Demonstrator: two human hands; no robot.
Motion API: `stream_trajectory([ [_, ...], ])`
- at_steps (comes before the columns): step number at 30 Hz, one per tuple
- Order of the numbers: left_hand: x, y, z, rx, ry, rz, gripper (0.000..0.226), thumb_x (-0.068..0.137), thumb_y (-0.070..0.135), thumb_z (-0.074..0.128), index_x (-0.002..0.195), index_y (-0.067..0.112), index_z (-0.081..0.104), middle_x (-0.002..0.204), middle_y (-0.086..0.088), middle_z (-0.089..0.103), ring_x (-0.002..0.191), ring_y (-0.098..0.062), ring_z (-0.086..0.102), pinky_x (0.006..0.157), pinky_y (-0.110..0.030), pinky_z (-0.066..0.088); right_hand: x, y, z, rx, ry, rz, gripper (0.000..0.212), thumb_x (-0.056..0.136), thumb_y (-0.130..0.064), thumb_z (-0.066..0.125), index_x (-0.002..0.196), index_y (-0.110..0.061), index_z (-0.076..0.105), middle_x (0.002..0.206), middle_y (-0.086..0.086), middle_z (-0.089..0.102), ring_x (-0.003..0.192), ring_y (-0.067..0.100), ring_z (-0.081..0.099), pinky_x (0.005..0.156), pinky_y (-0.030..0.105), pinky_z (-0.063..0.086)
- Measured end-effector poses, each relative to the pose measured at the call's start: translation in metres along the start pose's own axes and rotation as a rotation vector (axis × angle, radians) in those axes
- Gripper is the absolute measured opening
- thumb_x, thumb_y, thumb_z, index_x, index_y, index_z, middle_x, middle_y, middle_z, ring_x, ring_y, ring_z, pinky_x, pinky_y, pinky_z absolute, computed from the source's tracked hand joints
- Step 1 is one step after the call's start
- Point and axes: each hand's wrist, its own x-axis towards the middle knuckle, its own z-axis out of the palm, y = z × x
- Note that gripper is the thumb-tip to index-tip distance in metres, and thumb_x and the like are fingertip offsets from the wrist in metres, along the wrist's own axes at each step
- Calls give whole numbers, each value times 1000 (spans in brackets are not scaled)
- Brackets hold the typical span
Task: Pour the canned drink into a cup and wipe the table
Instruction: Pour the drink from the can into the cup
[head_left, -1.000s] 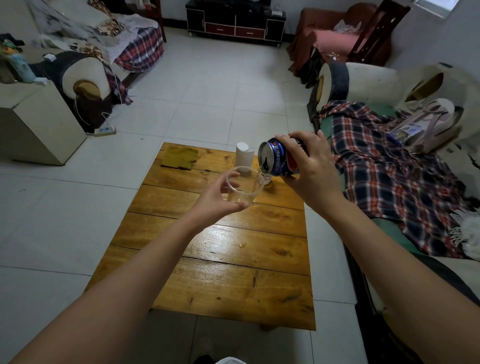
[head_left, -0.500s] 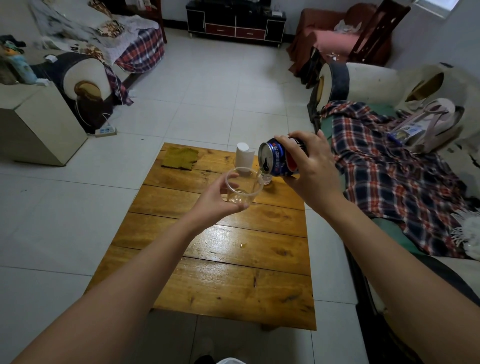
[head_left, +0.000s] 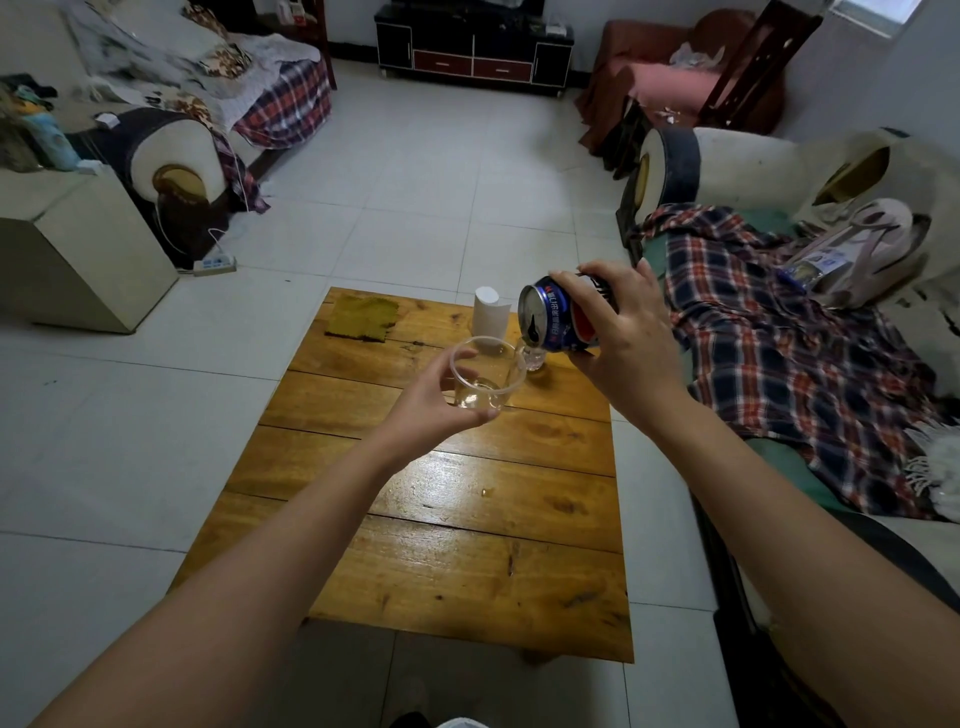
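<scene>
Blue can (head_left: 558, 321), tipped over cup (head_left: 485, 378)

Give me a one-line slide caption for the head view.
Right hand tips blue can over clear cup held by left hand above wooden table.

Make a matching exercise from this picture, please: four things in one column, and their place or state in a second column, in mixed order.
Things:
1. can
2. clear cup
3. green cloth
4. white cylinder

Place or state:
A. lies flat at the table's far left corner
B. tilted on its side, gripped by the right hand
C. stands upright on the table, behind the cup
D. held above the table by the left hand

Pairs: 1-B, 2-D, 3-A, 4-C
</scene>
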Motion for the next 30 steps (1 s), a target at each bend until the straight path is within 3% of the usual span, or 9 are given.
stream_trajectory([
  [8, -2, -2, 0, 5, 3, -16, 67, 66, 15, 80, 122, 28, 45, 109, 8, 57, 105, -10, 54, 89, -31, 48, -1, 0, 1, -12, 1, -5, 77, 64, -12, 79, 129, -22, 39, 120, 15, 51, 114, 25, 39, 110, 44, 18],
  [30, -6, -4, 0, 9, 12, -31, 65, 66, 14, 80, 118, 30, 46, 109, 11, 57, 108, -13, 53, 92, -36, 48, -2, -1, 1, -22, 5, -23, 76, 65, -13, 78, 130, -23, 39, 121, 12, 47, 115, 24, 38, 111, 44, 16],
])
